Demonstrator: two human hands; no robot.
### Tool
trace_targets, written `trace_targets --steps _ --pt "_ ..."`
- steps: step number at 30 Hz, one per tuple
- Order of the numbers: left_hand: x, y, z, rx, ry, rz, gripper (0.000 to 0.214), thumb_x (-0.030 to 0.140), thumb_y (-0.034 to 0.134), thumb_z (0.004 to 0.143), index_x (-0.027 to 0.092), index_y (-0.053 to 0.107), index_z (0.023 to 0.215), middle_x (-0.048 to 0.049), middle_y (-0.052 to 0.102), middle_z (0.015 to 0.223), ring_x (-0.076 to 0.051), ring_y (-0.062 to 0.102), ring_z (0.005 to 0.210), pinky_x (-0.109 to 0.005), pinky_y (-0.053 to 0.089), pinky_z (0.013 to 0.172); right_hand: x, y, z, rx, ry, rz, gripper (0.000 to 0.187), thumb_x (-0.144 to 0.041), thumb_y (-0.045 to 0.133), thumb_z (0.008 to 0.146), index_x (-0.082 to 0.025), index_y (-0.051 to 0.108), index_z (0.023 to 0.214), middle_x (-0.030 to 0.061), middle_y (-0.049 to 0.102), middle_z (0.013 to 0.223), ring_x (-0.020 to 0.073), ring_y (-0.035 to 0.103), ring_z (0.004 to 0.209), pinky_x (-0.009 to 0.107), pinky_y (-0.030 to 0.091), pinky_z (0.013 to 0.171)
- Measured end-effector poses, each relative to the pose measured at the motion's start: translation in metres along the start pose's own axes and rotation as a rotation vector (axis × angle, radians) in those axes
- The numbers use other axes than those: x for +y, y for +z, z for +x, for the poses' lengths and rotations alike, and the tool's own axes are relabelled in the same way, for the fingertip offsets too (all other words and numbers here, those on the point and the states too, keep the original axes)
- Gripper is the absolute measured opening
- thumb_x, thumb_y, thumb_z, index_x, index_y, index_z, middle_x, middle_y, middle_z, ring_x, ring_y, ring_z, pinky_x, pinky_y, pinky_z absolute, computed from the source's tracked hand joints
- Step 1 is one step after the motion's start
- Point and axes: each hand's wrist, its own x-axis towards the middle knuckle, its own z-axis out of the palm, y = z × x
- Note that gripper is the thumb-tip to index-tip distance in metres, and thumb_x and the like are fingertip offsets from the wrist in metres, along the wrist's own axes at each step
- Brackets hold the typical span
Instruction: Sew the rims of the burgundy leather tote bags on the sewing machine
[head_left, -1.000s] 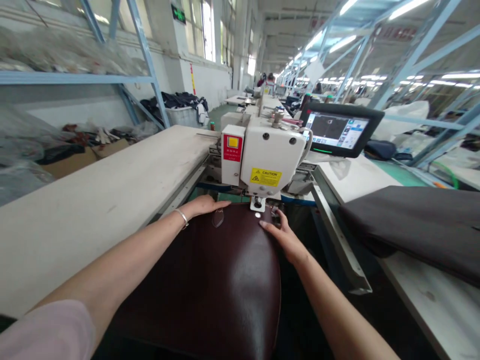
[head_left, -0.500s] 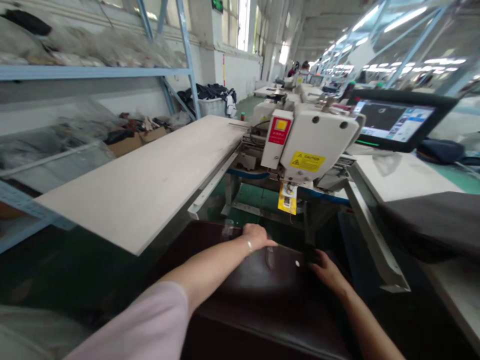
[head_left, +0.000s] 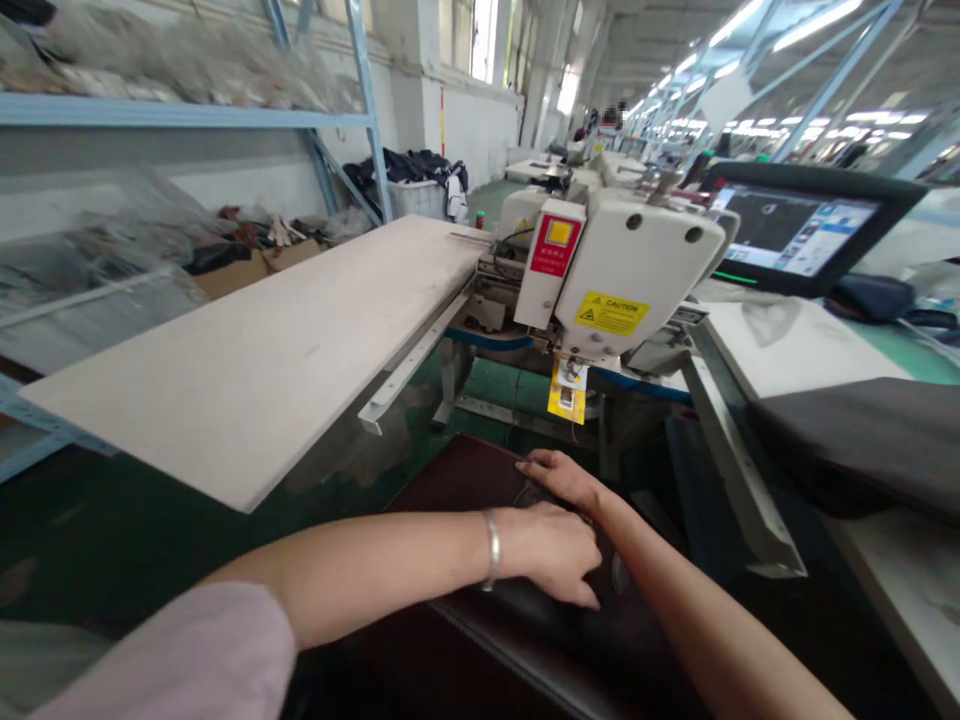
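Observation:
A dark brown leather bag lies slanted in front of me, with a stitched seam along its lower part. My right hand grips its upper edge, fingertips bent over the leather. Just below and crossing near that wrist, my left hand is closed on the bag's face, its fingers curled and partly hidden. A metal bangle circles the left wrist. Beyond the hands stands a white sewing machine head with a yellow-and-white tag hanging under it.
To the left extends a white table panel, and metal rails frame the gap by the machine. A monitor is at right, above dark grey material. Blue shelving holds plastic-wrapped bundles. Another person is far back.
My right hand has moved left onto the bag's upper edge. My left hand has come down and nearer, below the right. The bag has turned and tilted.

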Motion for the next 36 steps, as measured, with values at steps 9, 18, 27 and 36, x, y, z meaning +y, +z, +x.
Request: trace_targets --steps 9,18,27,36 --pt "-0.100 -0.109 -0.024 -0.025 -0.101 -0.404 0.050 0.060 0.055 0.090 0.017 0.076 0.107 -0.0094 0.075 0.110 -0.027 0.069 0.101 -0.034 0.052 0.085 -0.015 -0.049 -0.073 0.053 -0.076 0.431 0.052 -0.065 0.079 0.070 -0.017 0.059 0.070 -0.0041 0.049 0.058 0.0088 0.039 0.053 0.024 0.030 0.051" --pt "-0.158 -0.102 -0.013 -0.178 -0.118 -1.058 0.039 0.052 0.086 0.062 0.019 0.075 0.081 -0.0012 0.070 0.079 -0.016 0.061 0.073 -0.028 0.048 0.070 0.007 -0.114 -0.081 0.159 0.018 0.477 0.060 -0.067 0.085 0.058 -0.018 0.050 0.058 -0.0054 0.044 0.052 0.0064 0.036 0.047 0.023 0.023 0.047" --pt "-0.191 -0.074 0.030 0.260 -0.234 -1.217 0.043 0.044 0.088 0.057 0.017 0.063 0.079 0.0000 0.062 0.079 -0.018 0.056 0.078 -0.032 0.040 0.075 0.027 -0.147 -0.027 0.229 0.074 0.460 0.063 -0.068 0.087 0.051 -0.019 0.048 0.054 -0.0062 0.042 0.050 0.0065 0.034 0.046 0.025 0.021 0.047" --pt "-0.191 -0.064 0.036 0.409 -0.142 -1.413 0.079 0.036 0.079 0.072 0.023 0.048 0.143 -0.0121 0.052 0.148 -0.031 0.044 0.139 -0.050 0.033 0.114 0.041 -0.172 0.000 0.306 0.083 0.549 0.062 -0.064 0.090 0.050 -0.020 0.046 0.055 -0.0057 0.043 0.052 0.0080 0.035 0.048 0.026 0.023 0.049"
